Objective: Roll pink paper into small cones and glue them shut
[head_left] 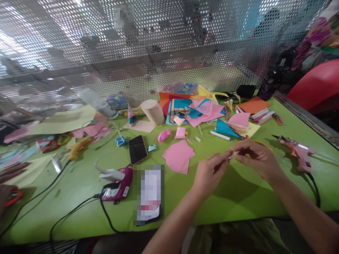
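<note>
You hold a small pinkish piece up in front of you, above the green table. Your left hand pinches it, thumb and fingers together — your right hand meets it from the other side, fingers curled, though you cannot tell whether their tips close on it. Pink sheets lie to the left of your hands; a pink glue gun rests on the right — well apart from them.
</note>
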The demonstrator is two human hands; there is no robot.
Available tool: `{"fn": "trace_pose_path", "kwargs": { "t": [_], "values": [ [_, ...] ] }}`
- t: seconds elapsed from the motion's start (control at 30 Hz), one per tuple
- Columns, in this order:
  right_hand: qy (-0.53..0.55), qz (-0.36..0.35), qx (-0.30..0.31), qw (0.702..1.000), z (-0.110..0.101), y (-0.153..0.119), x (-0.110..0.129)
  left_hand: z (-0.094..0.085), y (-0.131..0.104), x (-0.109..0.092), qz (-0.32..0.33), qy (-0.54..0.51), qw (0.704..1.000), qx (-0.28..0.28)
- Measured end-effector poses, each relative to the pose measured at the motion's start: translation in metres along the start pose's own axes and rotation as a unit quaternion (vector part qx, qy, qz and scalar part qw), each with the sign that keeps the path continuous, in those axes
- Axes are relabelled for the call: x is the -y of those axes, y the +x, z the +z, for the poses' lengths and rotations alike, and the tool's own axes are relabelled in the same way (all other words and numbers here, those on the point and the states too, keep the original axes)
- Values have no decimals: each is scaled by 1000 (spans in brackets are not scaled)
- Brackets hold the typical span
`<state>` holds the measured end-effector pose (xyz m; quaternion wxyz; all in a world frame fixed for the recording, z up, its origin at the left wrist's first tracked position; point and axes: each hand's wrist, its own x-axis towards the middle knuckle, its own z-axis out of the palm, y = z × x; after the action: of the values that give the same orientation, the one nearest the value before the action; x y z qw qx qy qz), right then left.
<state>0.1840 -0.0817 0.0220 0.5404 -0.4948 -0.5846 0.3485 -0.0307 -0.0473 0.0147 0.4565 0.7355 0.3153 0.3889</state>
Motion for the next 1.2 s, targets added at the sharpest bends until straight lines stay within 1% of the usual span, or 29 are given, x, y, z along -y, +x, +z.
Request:
{"fn": "trace_pose_path", "kwargs": {
  "t": [0.07,0.13,0.27,0.4,0.53,0.63,0.87,0.97,1.1,1.2],
  "values": [
    [-17,-32,1,999,2,2,3,0,0,0,-3,18,1000,-5],
    [-31,-50,2,998,3,4,6,0,0,0,-6,33,999,-1],
    [-56,-52,0,997,2,5,10,0,-1,-1,-29,22,999,4],
    [-53,-58,7,997,0,3,7,-1,-2,-3,-49,4,999,5],
    [-58,-53,34,996,0,3,6,-2,-2,-5,-46,32,998,-3],
    [-69,-63,33,995,2,4,8,-2,-2,-5,-54,47,997,-5],
    [-85,-84,35,992,4,3,10,-1,-2,-4,-62,33,998,-1],
    [-85,-98,45,991,4,3,9,-1,-2,-5,-62,22,998,8],
    [-109,-116,43,986,5,2,10,-1,-2,-4,-57,10,998,18],
    [-108,-117,48,986,5,2,10,-1,-2,-4,-54,21,998,24]
  ]
}}
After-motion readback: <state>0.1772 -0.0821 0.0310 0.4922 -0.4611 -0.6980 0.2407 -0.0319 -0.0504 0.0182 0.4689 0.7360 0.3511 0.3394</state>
